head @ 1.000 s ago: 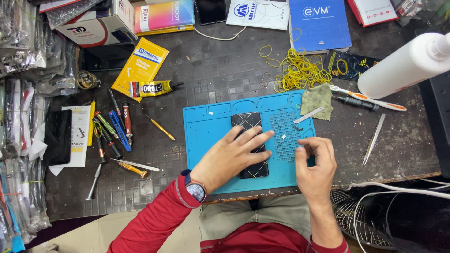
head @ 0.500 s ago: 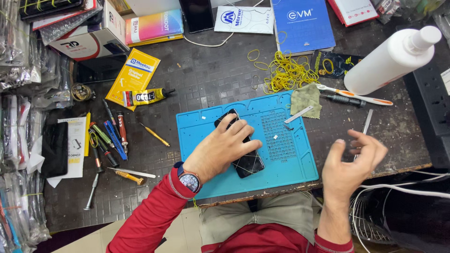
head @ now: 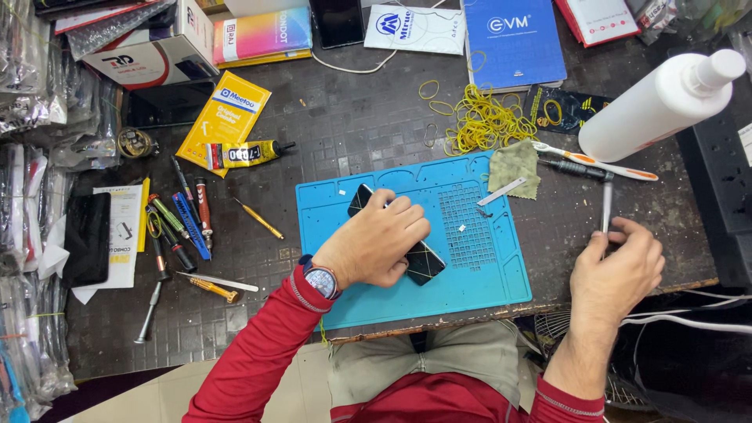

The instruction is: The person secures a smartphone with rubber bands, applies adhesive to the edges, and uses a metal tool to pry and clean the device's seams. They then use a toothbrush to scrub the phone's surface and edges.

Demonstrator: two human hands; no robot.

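My left hand (head: 381, 239) lies flat on a black phone (head: 424, 262) that rests diagonally on the blue work mat (head: 486, 274), fingers curled over its upper end. My right hand (head: 616, 270) is off the mat to the right, on the dark table, with its fingertips pinching the lower end of thin metal tweezers (head: 606, 205). A wristwatch (head: 321, 279) sits on my left wrist, above a red sleeve.
A white squeeze bottle (head: 658, 102) lies at the upper right, beside a toothbrush (head: 595, 163) and a green cloth (head: 515, 166). Yellow rubber bands (head: 483, 119) lie behind the mat. Screwdrivers (head: 180, 223) and a glue tube (head: 244, 153) are to the left. Boxes line the back.
My right hand left the mat, swung right and took hold of the tweezers. My left hand stayed on the phone, which turned to a more diagonal angle.
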